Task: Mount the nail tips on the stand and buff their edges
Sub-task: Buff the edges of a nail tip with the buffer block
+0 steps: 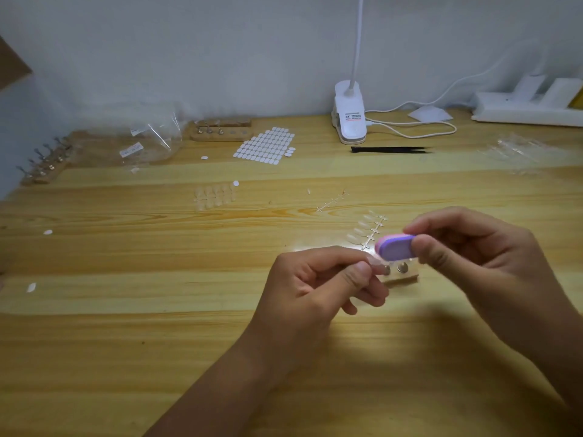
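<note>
My left hand (318, 279) pinches a small clear nail tip (375, 262) between thumb and forefinger, above the table. My right hand (473, 247) grips a purple and pink buffer block (396, 246) and holds its face against the tip. Just behind my fingers a small wooden stand (402, 274) with round metal discs sits on the table, partly hidden. A clear sprue of nail tips (366, 230) lies right behind it. Another group of loose clear tips (214, 195) lies farther left.
A sheet of white adhesive tabs (265, 146), black tweezers (391, 149) and a white clip lamp (350, 118) with its cable stand at the back. More wooden stands (220, 130) with metal holders and clear plastic bags (151, 143) lie back left. Plastic packaging (520, 152) lies back right.
</note>
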### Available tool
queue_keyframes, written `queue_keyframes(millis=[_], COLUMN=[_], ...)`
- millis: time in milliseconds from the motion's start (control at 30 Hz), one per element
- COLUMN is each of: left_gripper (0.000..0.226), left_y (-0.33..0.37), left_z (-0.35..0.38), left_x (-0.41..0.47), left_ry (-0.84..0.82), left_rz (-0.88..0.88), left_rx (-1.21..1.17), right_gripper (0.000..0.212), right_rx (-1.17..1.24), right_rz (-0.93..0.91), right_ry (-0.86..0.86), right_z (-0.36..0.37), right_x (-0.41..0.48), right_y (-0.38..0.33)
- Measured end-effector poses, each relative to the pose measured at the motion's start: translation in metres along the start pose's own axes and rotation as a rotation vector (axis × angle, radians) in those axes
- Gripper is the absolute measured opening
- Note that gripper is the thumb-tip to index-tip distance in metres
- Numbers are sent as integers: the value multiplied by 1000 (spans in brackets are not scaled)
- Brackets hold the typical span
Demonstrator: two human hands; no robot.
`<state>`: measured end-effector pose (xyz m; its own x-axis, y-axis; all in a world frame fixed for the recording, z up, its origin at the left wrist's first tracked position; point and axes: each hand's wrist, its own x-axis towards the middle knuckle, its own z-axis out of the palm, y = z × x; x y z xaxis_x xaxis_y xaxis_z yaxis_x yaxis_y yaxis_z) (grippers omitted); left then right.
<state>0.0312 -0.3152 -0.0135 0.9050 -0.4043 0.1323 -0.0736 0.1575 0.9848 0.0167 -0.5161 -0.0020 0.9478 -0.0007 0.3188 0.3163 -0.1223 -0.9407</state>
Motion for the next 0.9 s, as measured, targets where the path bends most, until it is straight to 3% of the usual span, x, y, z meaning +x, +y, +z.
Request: queue_keyframes(millis=[67, 200, 333, 500, 633, 700, 800, 900], left_gripper=[18, 22, 24, 23, 25, 24, 23, 24], left_y=[1, 5, 5, 4, 4, 3, 2, 3], left_z=[-1, 0, -1, -1, -4, -5, -4, -4], left_x=[1, 1, 1, 0, 0, 1, 0, 1], left_ry=[-17, -131, -207, -262, -263, -258, -261, -250], left_rz=[3, -7, -71, -61, -62, -49, -20, -31], left_rx=[6, 3, -23, -10, -18, -4, 35, 14], right_gripper=[12, 7, 11, 15, 12, 8, 22, 13], right_rx=[68, 191, 130, 198, 135, 171, 96, 58], right_rz=[4, -52, 19, -39, 17, -11, -67, -27], right_ry=[19, -219, -51, -229, -34, -77, -196, -40], right_z=[-2, 14, 4, 14, 3, 6, 12, 3], right_x=[1, -7, -2, -8, -1, -3, -8, -1], right_y=[-2, -2, -1, -3, -3, -5, -4, -5])
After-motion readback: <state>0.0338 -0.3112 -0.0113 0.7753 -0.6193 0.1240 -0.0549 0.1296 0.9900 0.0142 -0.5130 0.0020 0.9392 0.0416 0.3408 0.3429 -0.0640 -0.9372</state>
